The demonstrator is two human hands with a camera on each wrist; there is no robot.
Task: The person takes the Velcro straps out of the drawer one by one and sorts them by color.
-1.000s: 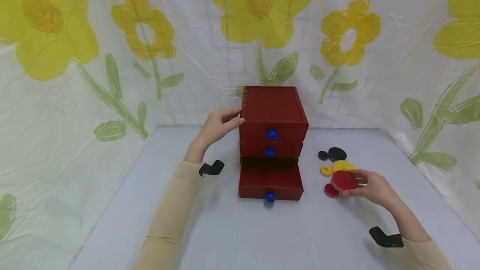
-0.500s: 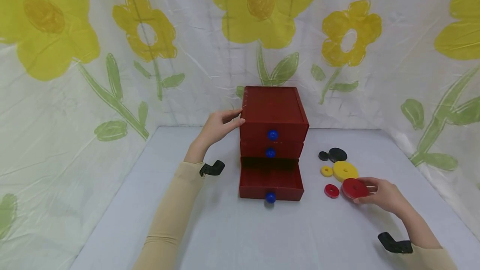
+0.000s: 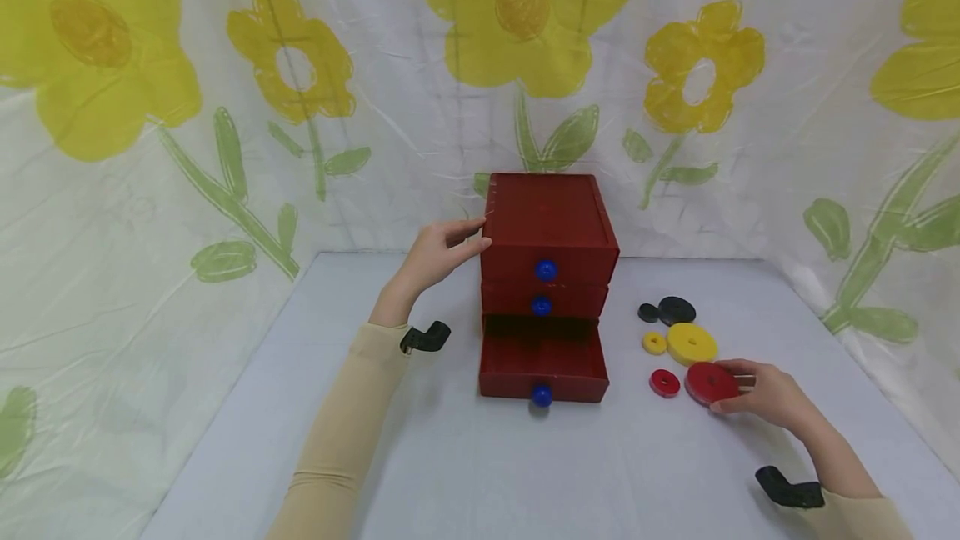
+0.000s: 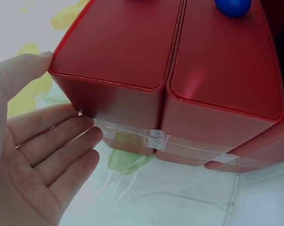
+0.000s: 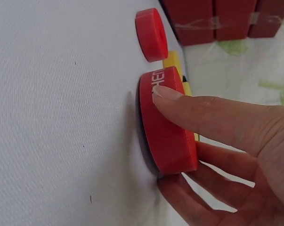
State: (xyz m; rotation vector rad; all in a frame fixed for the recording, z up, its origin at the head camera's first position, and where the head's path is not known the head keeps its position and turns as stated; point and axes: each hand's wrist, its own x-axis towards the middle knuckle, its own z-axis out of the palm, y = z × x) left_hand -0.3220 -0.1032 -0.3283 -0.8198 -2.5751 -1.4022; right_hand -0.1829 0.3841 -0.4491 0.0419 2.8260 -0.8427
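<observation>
A dark red chest of three drawers (image 3: 551, 211) stands in the middle of the table, its bottom drawer (image 3: 540, 354) pulled out and bare inside. My left hand (image 3: 435, 255) touches the chest's upper left side; in the left wrist view its thumb lies at the front edge and its straight fingers reach the side wall. At the right, my right hand (image 3: 772, 394) holds a large red disc (image 5: 167, 132) by its rim, thumb on the near side and fingers opposite. White letters show on that rim, and the disc is low over the table. A small red ring (image 3: 657, 382) lies just left of it.
Behind the red pieces lie a large yellow disc (image 3: 681, 350) and a small yellow ring (image 3: 647, 344). Farther back are a large black disc (image 3: 678, 310) and a small black one (image 3: 648, 312). A flowered curtain (image 3: 405, 157) hangs behind the white table (image 3: 420, 473).
My right hand has moved right and toward me with the large red disc, lowering it beside the small red ring and uncovering the yellow disc. The left hand has stayed on the chest.
</observation>
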